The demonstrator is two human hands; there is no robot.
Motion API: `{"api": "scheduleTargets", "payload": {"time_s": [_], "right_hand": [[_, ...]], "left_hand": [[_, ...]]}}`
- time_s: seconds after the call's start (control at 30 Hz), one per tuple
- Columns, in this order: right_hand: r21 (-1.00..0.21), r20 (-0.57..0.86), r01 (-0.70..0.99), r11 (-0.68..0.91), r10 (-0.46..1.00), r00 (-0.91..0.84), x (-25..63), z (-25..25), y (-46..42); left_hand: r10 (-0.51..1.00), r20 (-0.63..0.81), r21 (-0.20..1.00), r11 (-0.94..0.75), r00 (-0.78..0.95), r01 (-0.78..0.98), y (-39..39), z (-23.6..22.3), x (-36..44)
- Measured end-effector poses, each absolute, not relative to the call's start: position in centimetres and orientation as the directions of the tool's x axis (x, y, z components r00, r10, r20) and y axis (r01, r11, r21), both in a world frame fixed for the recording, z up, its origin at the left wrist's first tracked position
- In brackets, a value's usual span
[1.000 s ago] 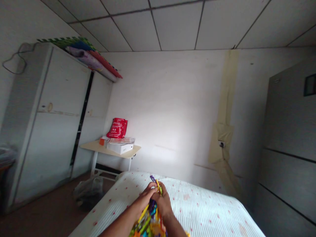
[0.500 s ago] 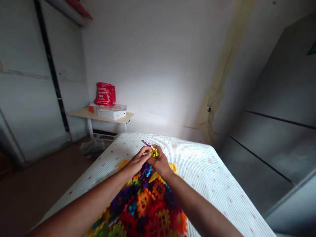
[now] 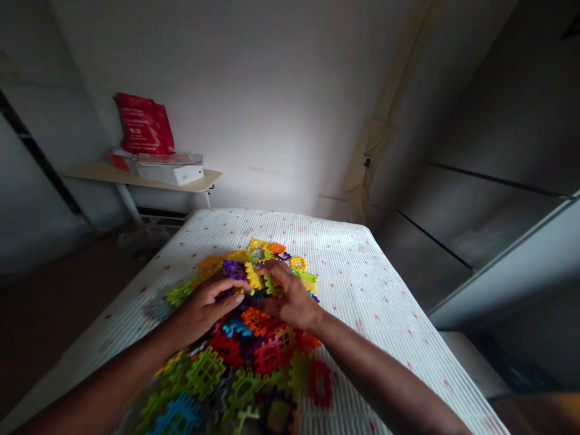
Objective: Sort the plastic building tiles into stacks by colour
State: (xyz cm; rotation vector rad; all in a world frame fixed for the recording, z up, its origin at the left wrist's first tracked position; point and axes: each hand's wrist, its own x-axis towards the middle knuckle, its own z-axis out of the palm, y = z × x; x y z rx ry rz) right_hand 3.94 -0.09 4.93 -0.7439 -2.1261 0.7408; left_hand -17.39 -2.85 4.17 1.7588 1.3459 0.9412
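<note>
Between my hands is a small joined set of toothed plastic building pieces, with a purple piece [image 3: 234, 269] on the left and a yellow piece [image 3: 253, 276] beside it. My left hand [image 3: 211, 305] grips the set from the lower left, fingertips at the yellow piece's lower edge and thumb just below. From the right, my right hand [image 3: 290, 297] curls its fingers over the set's upper edge, thumb lower down. Some fingertips are hidden. Under and around both hands spreads a pile of loose building pieces, among them a pink piece [image 3: 272, 353] and a lime-green piece [image 3: 205, 371].
The pile lies on a white bed cover [image 3: 362, 314] with small red marks. Beyond its far left corner stands a table [image 3: 97, 172] with a white box [image 3: 174, 172] and a red bag [image 3: 142, 125]. A grey cabinet [image 3: 471, 211] stands on the right.
My view has tilted down, showing more of the pile. Both hands have come down with the joined pieces to just over the pile, and their fingers are spread wider.
</note>
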Motion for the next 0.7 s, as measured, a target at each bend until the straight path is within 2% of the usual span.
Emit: {"api": "scheduleTargets", "payload": {"time_s": [0.23, 0.43, 0.57, 0.7], "right_hand": [[-0.605, 0.343, 0.386, 0.696, 0.666, -0.662, 6.0, 4.3, -2.7], [-0.504, 0.355, 0.513, 0.695, 0.708, -0.61, 8.9, 3.7, -5.4], [-0.533, 0.337, 0.485, 0.694, 0.699, -0.631, 11.7, 2.5, -8.6], [-0.526, 0.309, 0.442, 0.726, 0.648, -0.696, 13.5, -2.6, -12.1]], "left_hand": [[0.977, 0.139, 0.849, -0.203, 0.165, 0.488, -5.8, 4.2, -18.7], [0.972, 0.183, 0.782, -0.235, 0.147, 0.577, -6.9, 3.1, -20.5], [0.952, 0.294, 0.709, -0.277, 0.086, 0.649, -7.8, 2.2, -22.1], [0.916, 0.39, 0.688, -0.219, -0.097, 0.692, -9.2, 0.4, -24.2]]}}
